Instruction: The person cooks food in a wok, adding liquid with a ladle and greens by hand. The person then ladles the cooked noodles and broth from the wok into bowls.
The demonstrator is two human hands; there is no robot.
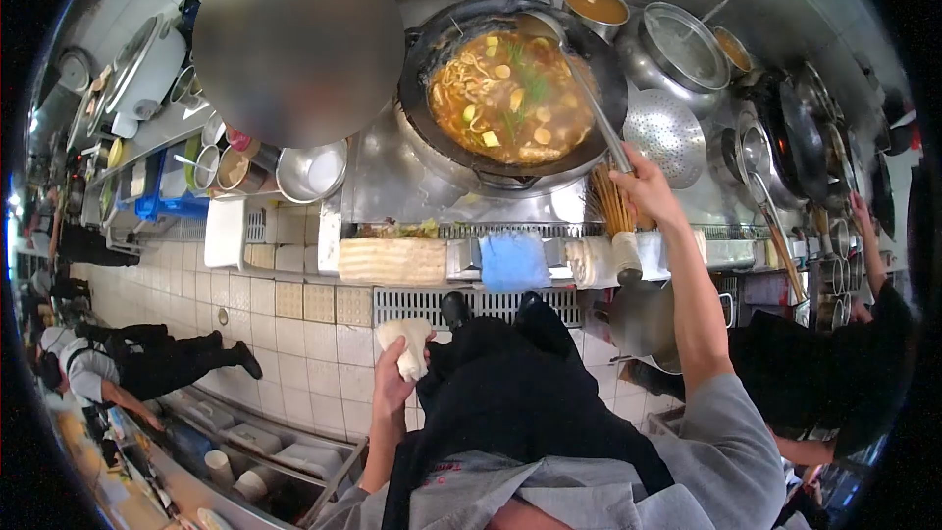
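A large black wok (610, 88) full of reddish-brown broth stands on the stove, with noodles, pale round slices and green strips in it. My right hand (646, 188) is closed around the handle of a long metal ladle (587, 96). The ladle's bowl rests at the far side of the wok, over the broth's edge. Down by my left thigh, my left hand (394, 365) grips a folded white cloth (412, 344). A bamboo wok brush (612, 204) stands just below my right hand.
Right of the wok lie a perforated strainer (664, 137) and a lidded pot (679, 47). A pot of orange-brown liquid (596, 5) sits behind. Folded towels (514, 261) line the stove's front edge. A metal bowl (312, 171) stands left. Co-workers (147, 361) are at both sides.
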